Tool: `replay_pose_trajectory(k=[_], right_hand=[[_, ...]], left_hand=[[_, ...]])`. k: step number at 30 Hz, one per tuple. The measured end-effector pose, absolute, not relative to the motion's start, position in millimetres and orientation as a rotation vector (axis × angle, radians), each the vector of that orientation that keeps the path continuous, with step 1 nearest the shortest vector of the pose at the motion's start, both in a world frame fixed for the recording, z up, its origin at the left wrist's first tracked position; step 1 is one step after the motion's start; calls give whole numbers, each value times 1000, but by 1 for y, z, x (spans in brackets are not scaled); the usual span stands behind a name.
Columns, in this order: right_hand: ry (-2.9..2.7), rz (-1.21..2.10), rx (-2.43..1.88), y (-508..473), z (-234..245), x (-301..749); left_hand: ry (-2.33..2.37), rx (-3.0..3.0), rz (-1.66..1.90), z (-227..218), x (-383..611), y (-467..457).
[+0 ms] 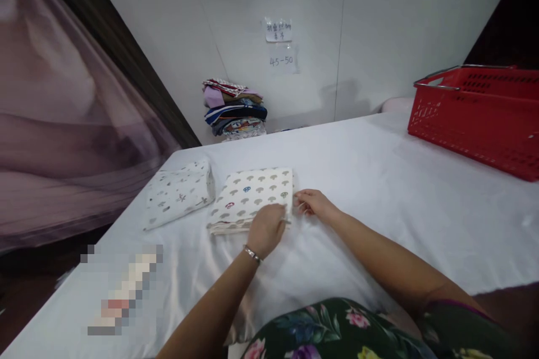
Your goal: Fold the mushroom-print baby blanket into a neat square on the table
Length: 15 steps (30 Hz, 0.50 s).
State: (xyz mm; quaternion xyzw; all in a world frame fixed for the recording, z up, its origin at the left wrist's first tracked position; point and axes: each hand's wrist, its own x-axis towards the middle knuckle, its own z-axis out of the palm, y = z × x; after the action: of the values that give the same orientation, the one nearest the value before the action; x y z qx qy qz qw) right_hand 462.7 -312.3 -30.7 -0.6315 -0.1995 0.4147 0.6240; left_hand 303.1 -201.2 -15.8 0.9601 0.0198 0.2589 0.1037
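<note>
A folded cream cloth point(255, 193) with a mushroom print lies on the white-covered table. My left hand point(267, 230) is at its near right corner, fingers curled down and closed on the cloth's edge; the fingertips are partly hidden. Just beyond the cloth's right side, my right hand point(318, 205) has its thumb and fingers drawn together. A thin pale strand seems to show by those fingertips, too small to name. To the left of the mushroom-print cloth rests a second folded white cloth point(181, 193) with a small leafy pattern.
A red plastic basket point(475, 123) with a metal handle stands at the table's right. Beyond the far edge is a stack of folded clothes point(234, 111) against the wall. A pixelated object point(126, 291) lies front left, beside a pink curtain point(76, 112).
</note>
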Motion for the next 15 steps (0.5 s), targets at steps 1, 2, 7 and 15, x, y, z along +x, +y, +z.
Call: replay_pose_trajectory(k=[1, 2, 7, 15], right_hand=[[-459, 935, -1471, -313, -30, 462], [-476, 893, -1523, -314, -30, 460], [-885, 400, -1739, -321, -29, 438], [-1609, -92, -1727, -334, -37, 402]], left_hand=[[-12, 2877, 735, -21, 302, -204], [-49, 2904, 714, -26, 302, -206], [-1, 2947, 724, -35, 298, -213], [143, 2908, 715, -28, 295, -210]])
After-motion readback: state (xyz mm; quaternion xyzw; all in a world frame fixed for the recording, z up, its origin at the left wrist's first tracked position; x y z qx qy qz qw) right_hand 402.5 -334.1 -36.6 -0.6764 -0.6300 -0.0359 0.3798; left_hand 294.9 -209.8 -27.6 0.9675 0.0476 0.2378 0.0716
